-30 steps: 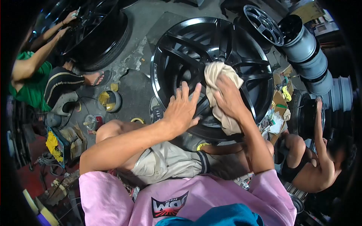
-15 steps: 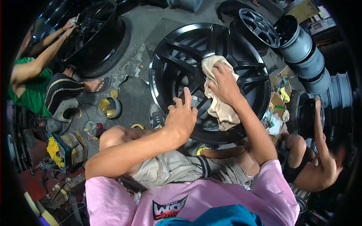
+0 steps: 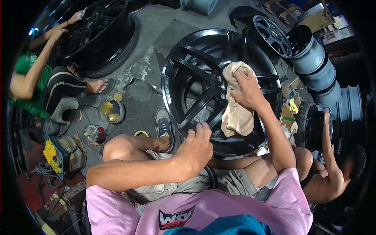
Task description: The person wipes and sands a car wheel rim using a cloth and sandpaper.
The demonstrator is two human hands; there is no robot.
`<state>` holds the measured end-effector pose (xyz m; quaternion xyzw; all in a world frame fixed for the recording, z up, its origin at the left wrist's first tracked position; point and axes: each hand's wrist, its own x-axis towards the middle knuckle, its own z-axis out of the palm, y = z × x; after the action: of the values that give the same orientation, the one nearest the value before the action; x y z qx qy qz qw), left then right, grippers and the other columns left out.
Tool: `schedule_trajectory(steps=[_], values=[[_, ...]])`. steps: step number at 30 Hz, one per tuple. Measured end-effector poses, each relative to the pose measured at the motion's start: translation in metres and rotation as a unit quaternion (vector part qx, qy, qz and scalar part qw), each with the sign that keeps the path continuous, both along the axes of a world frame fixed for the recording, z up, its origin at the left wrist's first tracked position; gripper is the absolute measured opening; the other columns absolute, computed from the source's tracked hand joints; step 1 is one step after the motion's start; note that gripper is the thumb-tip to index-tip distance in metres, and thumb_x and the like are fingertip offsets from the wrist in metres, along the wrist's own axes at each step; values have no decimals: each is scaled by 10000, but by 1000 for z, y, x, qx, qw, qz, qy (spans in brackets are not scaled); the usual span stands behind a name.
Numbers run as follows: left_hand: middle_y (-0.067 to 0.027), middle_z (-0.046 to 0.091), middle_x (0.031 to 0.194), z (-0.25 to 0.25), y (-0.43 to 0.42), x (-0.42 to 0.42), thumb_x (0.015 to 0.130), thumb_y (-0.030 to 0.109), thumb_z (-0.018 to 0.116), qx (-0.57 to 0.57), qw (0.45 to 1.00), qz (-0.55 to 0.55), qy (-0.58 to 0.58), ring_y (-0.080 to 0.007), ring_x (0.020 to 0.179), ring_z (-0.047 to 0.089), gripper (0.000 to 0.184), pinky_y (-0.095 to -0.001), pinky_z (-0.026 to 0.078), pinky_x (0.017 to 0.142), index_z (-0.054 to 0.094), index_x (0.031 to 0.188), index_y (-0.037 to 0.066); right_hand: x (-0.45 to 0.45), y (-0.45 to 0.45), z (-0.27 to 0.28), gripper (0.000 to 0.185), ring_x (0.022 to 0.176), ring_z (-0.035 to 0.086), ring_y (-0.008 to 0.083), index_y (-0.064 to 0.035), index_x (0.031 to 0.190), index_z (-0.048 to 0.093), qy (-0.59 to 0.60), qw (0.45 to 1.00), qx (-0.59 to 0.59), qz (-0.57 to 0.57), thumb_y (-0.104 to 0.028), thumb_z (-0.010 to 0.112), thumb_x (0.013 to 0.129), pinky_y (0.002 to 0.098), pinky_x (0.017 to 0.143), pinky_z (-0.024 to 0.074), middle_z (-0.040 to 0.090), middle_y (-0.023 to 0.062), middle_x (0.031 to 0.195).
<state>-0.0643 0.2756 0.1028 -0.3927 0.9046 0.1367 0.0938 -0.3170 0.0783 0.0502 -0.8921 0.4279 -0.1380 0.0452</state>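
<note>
One cloth (image 3: 238,119), gripped by right fingers (image 3: 246,79), apparently touches one wheel (image 3: 212,79).

Before lap (image 3: 196,187), wheel (image 3: 207,98); on its right half, cloth (image 3: 237,119) beneath right hand (image 3: 247,90); by its near left edge, left hand (image 3: 194,150). Toward the floor's (image 3: 137,98) left edge, can (image 3: 96,134) in front of tub (image 3: 122,111); behind both, tyre (image 3: 113,64); toward right edge, stacked rims (image 3: 313,55).

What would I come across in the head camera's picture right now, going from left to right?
A nearby person's green shirt → a round tub with something yellow inside → the camera wearer's left hand → a beige cloth → a row of grey wheel rims.
</note>
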Motion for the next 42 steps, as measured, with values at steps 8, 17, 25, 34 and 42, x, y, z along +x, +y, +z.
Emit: schedule_trajectory(steps=[8,17,25,34,42], values=[[-329,470,1564,-37,13,-12,954,235,743,104,983,-44,147,-455,1474,487,650,-516,440,1191,542,1486,-79,-7,-53,-3,496,1212,588,403,-45,1236,577,191,980,16,58,-22,762,777,529,982,498,724,157,1168],[-328,590,1430,-73,24,-22,956,136,625,-82,986,-63,128,-459,1388,567,648,-506,418,1212,483,1546,-91,11,-36,-35,420,1121,688,434,-4,1248,694,-48,992,-27,-110,-122,719,846,514,1012,543,730,228,1115],[-352,582,1439,-51,2,-31,891,330,850,94,980,-96,146,-502,1412,546,891,-530,438,1203,449,1543,-126,68,16,-21,459,1258,584,449,40,1343,647,-100,992,66,-35,-57,672,895,516,1109,465,689,256,1307],[-203,690,1117,-11,-21,-22,987,321,757,239,938,-93,234,-416,1065,721,422,-509,600,898,705,1151,-64,45,13,-9,409,1256,635,444,19,1290,675,-46,996,50,-63,-67,652,891,504,1075,532,689,248,1312],[-203,675,1121,6,-24,23,979,274,763,142,963,-42,224,-400,1074,704,337,-496,584,908,706,1079,-42,-11,-23,0,262,1136,660,420,13,1128,728,-175,955,129,-203,-91,688,890,490,981,547,680,204,1226]])
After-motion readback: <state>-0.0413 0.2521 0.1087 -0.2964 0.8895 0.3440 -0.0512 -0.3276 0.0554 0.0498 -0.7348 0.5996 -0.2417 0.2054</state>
